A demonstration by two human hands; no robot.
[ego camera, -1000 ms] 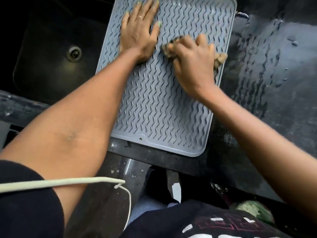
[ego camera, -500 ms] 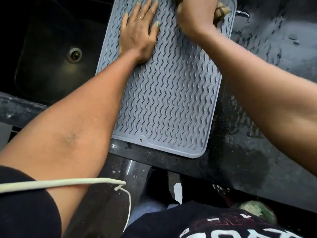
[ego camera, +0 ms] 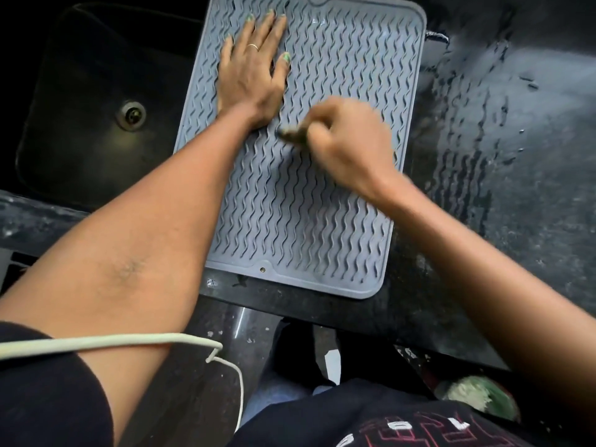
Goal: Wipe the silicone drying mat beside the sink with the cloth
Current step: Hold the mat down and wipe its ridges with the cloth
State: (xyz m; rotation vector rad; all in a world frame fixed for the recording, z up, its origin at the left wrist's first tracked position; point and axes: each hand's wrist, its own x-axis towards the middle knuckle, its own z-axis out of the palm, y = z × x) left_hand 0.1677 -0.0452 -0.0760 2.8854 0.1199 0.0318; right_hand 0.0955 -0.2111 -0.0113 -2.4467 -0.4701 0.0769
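Note:
The grey silicone drying mat (ego camera: 290,221) with wavy ridges lies on the black counter just right of the sink. My left hand (ego camera: 253,72) presses flat on the mat's far left part, fingers spread, a ring on one finger. My right hand (ego camera: 348,146) is a blurred fist on the middle of the mat, closed around a bunched brownish cloth (ego camera: 292,135). Only the cloth's end shows, sticking out to the left of the fist and touching the mat.
A dark sink (ego camera: 96,101) with a round drain (ego camera: 131,115) lies left of the mat. The black counter (ego camera: 516,156) to the right is wet and streaked. A white cord (ego camera: 129,341) crosses my left arm near the counter's front edge.
My right hand with the cloth swept from the mat's middle to its far right corner, then came back toward me to the middle. My left hand stayed pressed in place.

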